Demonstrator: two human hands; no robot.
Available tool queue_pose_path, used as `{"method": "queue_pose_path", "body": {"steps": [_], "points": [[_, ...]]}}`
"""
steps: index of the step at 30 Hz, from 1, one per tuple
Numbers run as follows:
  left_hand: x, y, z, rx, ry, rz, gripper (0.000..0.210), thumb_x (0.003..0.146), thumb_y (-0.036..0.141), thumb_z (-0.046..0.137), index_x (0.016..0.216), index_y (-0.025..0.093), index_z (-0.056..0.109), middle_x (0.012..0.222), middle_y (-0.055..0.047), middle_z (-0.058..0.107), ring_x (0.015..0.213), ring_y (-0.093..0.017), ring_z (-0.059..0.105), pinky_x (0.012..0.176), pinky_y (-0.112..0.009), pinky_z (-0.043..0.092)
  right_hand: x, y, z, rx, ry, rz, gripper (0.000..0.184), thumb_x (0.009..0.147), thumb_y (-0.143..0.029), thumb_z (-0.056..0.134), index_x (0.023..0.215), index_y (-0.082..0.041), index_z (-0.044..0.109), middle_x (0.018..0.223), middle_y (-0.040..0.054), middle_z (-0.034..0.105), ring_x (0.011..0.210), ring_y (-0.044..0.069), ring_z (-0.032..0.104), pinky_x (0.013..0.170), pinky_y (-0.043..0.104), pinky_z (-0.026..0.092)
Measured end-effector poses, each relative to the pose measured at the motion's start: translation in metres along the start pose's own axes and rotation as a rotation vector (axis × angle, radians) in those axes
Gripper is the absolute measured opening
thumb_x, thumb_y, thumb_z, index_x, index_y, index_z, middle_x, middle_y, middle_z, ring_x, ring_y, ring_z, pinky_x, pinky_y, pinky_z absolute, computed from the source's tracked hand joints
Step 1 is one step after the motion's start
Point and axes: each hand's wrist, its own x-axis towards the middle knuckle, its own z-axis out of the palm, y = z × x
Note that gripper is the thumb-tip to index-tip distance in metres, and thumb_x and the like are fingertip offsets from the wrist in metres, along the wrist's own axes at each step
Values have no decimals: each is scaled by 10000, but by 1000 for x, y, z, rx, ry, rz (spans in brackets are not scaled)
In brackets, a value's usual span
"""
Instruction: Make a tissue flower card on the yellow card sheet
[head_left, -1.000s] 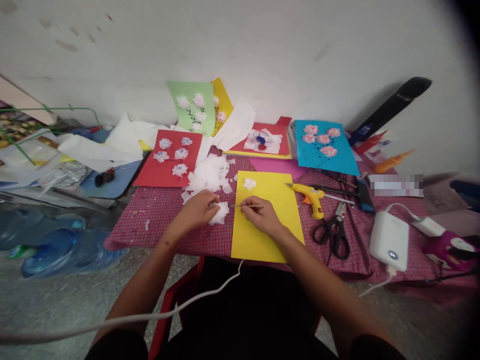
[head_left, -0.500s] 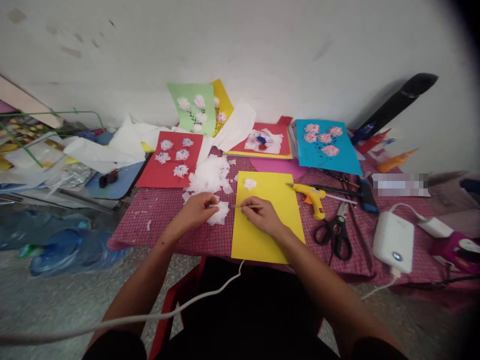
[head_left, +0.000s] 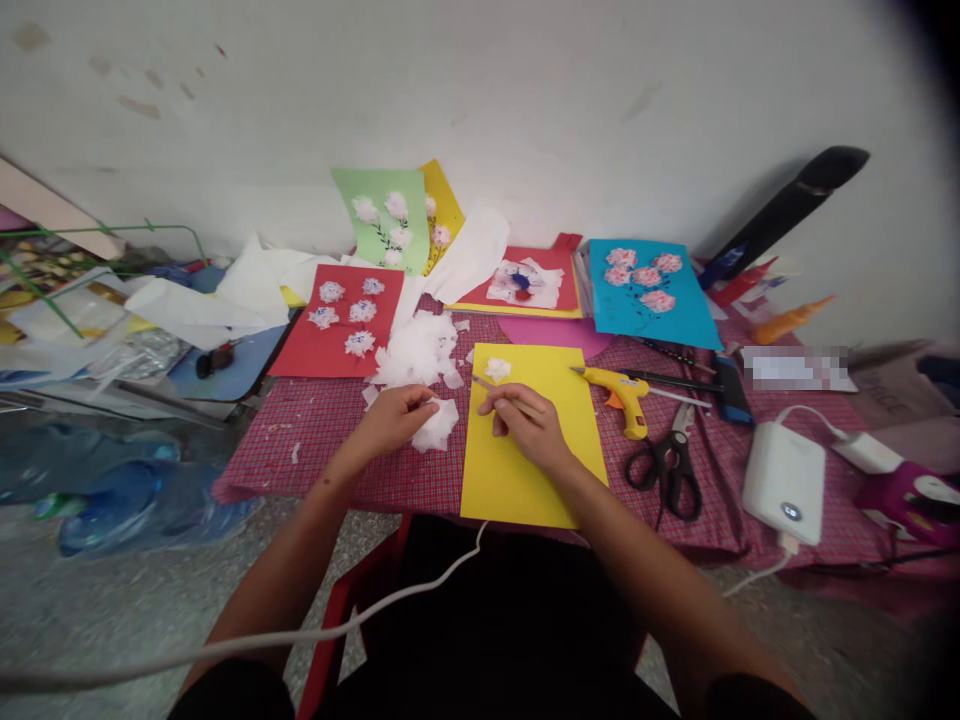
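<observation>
Hands over checkered cloth (head_left: 330, 440): our left hand (head_left: 395, 418) pinches a white tissue piece (head_left: 437, 424) just left of the yellow card (head_left: 525, 470); our right hand (head_left: 525, 425) grips a thin stick (head_left: 484, 383) above that card, near a tissue flower (head_left: 498, 368). Glue gun (head_left: 619, 392) and scissors (head_left: 670, 462) lie right.

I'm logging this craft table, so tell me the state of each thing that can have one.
left hand: pinching white tissue pieces
right hand: shut on a thin stick, above the yellow card
tissue flower: on the yellow card
scissors: closed, lying flat
glue gun: lying on its side
</observation>
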Motion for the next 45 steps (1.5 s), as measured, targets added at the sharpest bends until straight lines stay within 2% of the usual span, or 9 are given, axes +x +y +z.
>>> {"method": "queue_pose_path", "body": {"steps": [6,13,19,24,27,29,34,39,45], "points": [[3,13,11,36,-50,69,239,931,359,565,921,185,729,846,-15,731,775,-169,640,695,-275,450,5,8,16,-212,-82,-97,163,895,-307,682,1038,-230,670,961,25,702,832,170,659,768,302,530],[1,14,19,183,-129,189,181,918,304,568,850,186,687,762,0,667,711,-160,599,654,-279,400,4,12,21,-329,-25,-132,42,883,-254,631,851,-228,618,807,-4,640,747,168,602,722,297,473],[-4,-2,10,289,-57,163,282,880,266,614,1135,208,719,1098,-71,747,1014,-258,683,899,-390,505,6,11,15,-169,79,-51,77,847,-285,667,850,-235,608,783,-21,626,709,166,584,685,291,474],[-6,8,13,236,117,308,523,805,385,773,1281,194,674,1374,-142,643,1312,-326,563,1133,-482,412,3,9,15,-128,30,-36,80,846,-281,687,853,-229,626,780,-25,622,708,158,578,686,285,475],[-7,20,21,68,57,236,231,897,376,681,1039,204,738,1084,-69,746,1019,-233,679,928,-373,513,-1,7,14,-151,-7,-41,82,860,-292,688,864,-230,634,792,-19,634,709,157,581,674,280,478],[-8,24,26,-22,15,150,197,934,364,631,903,198,732,853,-20,723,777,-168,649,731,-296,491,-3,6,13,-178,-33,-56,81,871,-299,682,867,-232,637,803,-13,641,716,158,586,671,280,484],[-8,20,27,-142,-23,94,211,921,367,636,845,184,707,740,14,658,676,-128,577,629,-246,425,-7,7,12,-232,-58,-118,68,898,-303,668,896,-235,659,830,2,668,738,164,615,692,293,510],[22,14,20,-270,140,11,197,866,358,673,806,170,661,731,4,650,650,-123,575,606,-237,438,-4,10,9,-86,179,-85,220,986,-371,583,1123,-226,677,909,32,709,674,146,623,639,300,524],[94,27,34,-809,264,-51,179,827,317,701,833,180,586,813,-1,619,734,-136,655,654,-251,556,8,0,-7,-108,502,-97,349,1010,-448,537,1192,-194,693,788,-5,624,572,115,545,544,271,471]]}}
